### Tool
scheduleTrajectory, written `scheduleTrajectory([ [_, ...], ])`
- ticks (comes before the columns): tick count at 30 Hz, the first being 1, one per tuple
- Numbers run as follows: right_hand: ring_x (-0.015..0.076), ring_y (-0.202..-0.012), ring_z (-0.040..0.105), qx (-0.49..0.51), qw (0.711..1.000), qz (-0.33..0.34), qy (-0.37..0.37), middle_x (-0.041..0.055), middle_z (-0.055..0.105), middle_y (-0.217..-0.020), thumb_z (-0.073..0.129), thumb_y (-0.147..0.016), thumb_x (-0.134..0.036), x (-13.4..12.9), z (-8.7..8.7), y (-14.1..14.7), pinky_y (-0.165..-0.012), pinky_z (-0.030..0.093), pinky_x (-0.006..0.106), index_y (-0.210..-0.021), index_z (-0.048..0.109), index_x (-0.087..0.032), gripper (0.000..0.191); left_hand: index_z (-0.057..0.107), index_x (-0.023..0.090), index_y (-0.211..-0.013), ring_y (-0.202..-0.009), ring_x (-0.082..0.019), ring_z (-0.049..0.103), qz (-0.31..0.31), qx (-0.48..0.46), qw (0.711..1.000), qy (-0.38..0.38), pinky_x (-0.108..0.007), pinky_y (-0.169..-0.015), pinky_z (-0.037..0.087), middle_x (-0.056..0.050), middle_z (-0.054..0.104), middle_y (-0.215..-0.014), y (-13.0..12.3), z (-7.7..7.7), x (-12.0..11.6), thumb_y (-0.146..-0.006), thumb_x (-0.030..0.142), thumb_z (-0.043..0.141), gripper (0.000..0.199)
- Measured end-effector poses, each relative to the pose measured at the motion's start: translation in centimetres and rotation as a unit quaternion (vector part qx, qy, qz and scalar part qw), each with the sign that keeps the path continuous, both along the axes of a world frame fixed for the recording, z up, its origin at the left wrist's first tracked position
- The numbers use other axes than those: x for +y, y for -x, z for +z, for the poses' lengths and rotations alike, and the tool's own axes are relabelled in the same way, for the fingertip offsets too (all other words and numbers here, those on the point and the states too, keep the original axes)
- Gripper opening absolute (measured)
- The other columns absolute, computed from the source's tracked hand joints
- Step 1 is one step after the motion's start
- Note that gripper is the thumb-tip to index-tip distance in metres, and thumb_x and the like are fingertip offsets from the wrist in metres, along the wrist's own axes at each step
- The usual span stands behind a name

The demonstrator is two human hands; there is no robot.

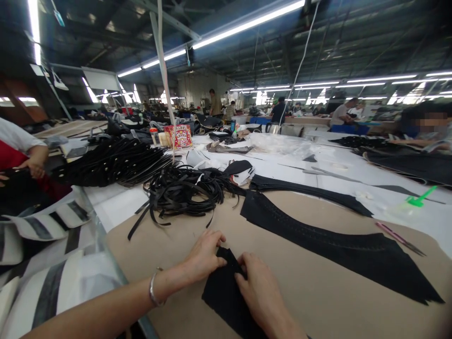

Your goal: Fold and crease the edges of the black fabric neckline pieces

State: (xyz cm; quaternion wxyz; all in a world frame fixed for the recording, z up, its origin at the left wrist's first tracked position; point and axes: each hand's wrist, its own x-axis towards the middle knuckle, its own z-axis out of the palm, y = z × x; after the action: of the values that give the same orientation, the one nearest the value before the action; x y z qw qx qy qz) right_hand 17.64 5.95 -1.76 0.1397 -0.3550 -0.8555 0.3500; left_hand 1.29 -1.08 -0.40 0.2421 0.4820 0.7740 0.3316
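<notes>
A black fabric piece (229, 296) lies on the tan board (169, 249), running down to the bottom edge of the view. My left hand (205, 254), with a silver bangle at the wrist, pinches its upper left edge between thumb and fingers. On the right edge of the same piece, my right hand (259, 287) has its thumb and bent fingers closed on the fabric. Beyond them, a long curved stack of black pieces (318, 240) stretches to the right, and a tangle of black strips (187, 188) sits at the board's far left.
Pink-handled snips (399, 238) lie right of the curved stack, near a green tool (422, 197). A large heap of black pieces (116, 162) is at the left, beside a person in red and white (21, 160). Striped material (45, 282) hangs left of the table edge.
</notes>
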Motion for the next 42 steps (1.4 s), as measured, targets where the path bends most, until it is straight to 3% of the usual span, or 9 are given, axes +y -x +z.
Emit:
scheduleTrajectory([
  [4, 0.0181, -0.068, 0.052, 0.011, 0.995, 0.042, 0.088, 0.0, 0.055, -0.068, 0.05, -0.068, -0.012, 1.1, 0.5, -0.3, -0.062, 0.035, 0.028, -0.067, 0.051, -0.021, 0.009, 0.06, 0.016, -0.1, -0.09, -0.022, 0.054, -0.011, -0.135, 0.991, 0.006, -0.03, -0.079, 0.042, -0.003, 0.06, -0.092, 0.0, 0.4, -0.4, -0.051, 0.016, 0.075, 0.051],
  [9, 0.016, -0.065, 0.054, 0.042, 0.977, 0.11, 0.181, -0.0016, 0.055, -0.066, 0.05, -0.07, -0.025, 1.8, 2.0, -1.1, -0.059, 0.041, 0.025, -0.073, 0.054, -0.02, 0.007, 0.062, 0.013, -0.087, -0.07, -0.016, 0.056, -0.044, -0.297, 0.954, -0.008, -0.026, -0.066, 0.044, -0.001, 0.062, -0.076, -1.0, 2.0, -1.2, -0.061, 0.031, 0.067, 0.032],
  [12, 0.0188, -0.081, 0.059, 0.114, 0.985, 0.082, 0.105, 0.0011, 0.062, -0.084, 0.054, -0.074, -0.03, 1.4, 2.9, -1.9, -0.073, 0.045, 0.029, -0.091, 0.059, -0.021, 0.02, 0.062, 0.012, -0.078, -0.064, -0.013, 0.051, -0.03, -0.315, 0.948, -0.035, -0.024, -0.062, 0.04, 0.001, 0.058, -0.068, -1.6, 2.8, -1.5, -0.061, 0.032, 0.064, 0.026],
  [15, 0.0201, -0.089, 0.059, 0.174, 0.979, 0.065, -0.079, 0.0023, 0.063, -0.094, 0.056, -0.082, -0.031, 0.8, 3.4, -2.5, -0.078, 0.045, 0.031, -0.1, 0.058, -0.024, 0.02, 0.062, 0.013, -0.073, -0.06, -0.012, 0.047, -0.019, -0.291, 0.955, -0.057, -0.023, -0.057, 0.036, 0.002, 0.054, -0.063, -2.2, 3.1, -1.6, -0.061, 0.03, 0.062, 0.021],
  [19, 0.0208, -0.082, 0.056, 0.182, 0.931, 0.099, -0.301, 0.0022, 0.06, -0.088, 0.051, -0.091, -0.025, 0.0, 3.8, -2.3, -0.072, 0.039, 0.033, -0.092, 0.057, -0.025, 0.006, 0.065, 0.014, -0.071, -0.059, -0.012, 0.046, -0.024, -0.23, 0.97, -0.08, -0.023, -0.054, 0.032, 0.003, 0.053, -0.06, -2.8, 3.3, -1.5, -0.063, 0.023, 0.057, 0.015],
  [22, 0.0217, -0.079, 0.053, 0.159, 0.905, 0.094, -0.384, 0.0033, 0.058, -0.085, 0.046, -0.093, -0.02, -0.2, 4.1, -1.9, -0.072, 0.034, 0.035, -0.09, 0.055, -0.023, 0.01, 0.064, 0.015, -0.068, -0.059, -0.012, 0.045, -0.029, -0.185, 0.978, -0.092, -0.023, -0.054, 0.031, 0.004, 0.051, -0.059, -3.1, 3.6, -1.7, -0.065, 0.019, 0.053, 0.013],
  [36, 0.0226, -0.078, 0.049, 0.129, 0.883, 0.099, -0.441, 0.0043, 0.055, -0.078, 0.043, -0.088, -0.01, -0.8, 4.8, -1.9, -0.077, 0.032, 0.037, -0.087, 0.058, -0.019, 0.018, 0.064, 0.016, -0.067, -0.062, -0.014, 0.051, -0.037, -0.026, 0.997, -0.068, -0.023, -0.057, 0.033, 0.002, 0.059, -0.061, -4.5, 5.1, -2.3, -0.067, 0.015, 0.049, 0.015],
  [39, 0.0216, -0.075, 0.051, 0.142, 0.898, 0.09, -0.407, 0.0035, 0.056, -0.077, 0.042, -0.089, -0.011, -0.6, 4.6, -2.0, -0.074, 0.033, 0.036, -0.084, 0.059, -0.02, 0.02, 0.066, 0.016, -0.069, -0.064, -0.015, 0.053, -0.039, -0.025, 0.996, -0.071, -0.023, -0.059, 0.035, 0.002, 0.062, -0.064, -4.5, 5.1, -2.2, -0.067, 0.015, 0.049, 0.017],
  [42, 0.0191, -0.073, 0.055, 0.167, 0.934, 0.076, -0.306, 0.0021, 0.058, -0.078, 0.044, -0.091, -0.016, -0.2, 4.2, -2.3, -0.069, 0.037, 0.031, -0.081, 0.058, -0.022, 0.018, 0.067, 0.016, -0.072, -0.066, -0.015, 0.055, -0.036, -0.027, 0.997, -0.069, -0.023, -0.06, 0.037, 0.002, 0.063, -0.065, -4.4, 5.0, -2.3, -0.068, 0.016, 0.049, 0.019],
])
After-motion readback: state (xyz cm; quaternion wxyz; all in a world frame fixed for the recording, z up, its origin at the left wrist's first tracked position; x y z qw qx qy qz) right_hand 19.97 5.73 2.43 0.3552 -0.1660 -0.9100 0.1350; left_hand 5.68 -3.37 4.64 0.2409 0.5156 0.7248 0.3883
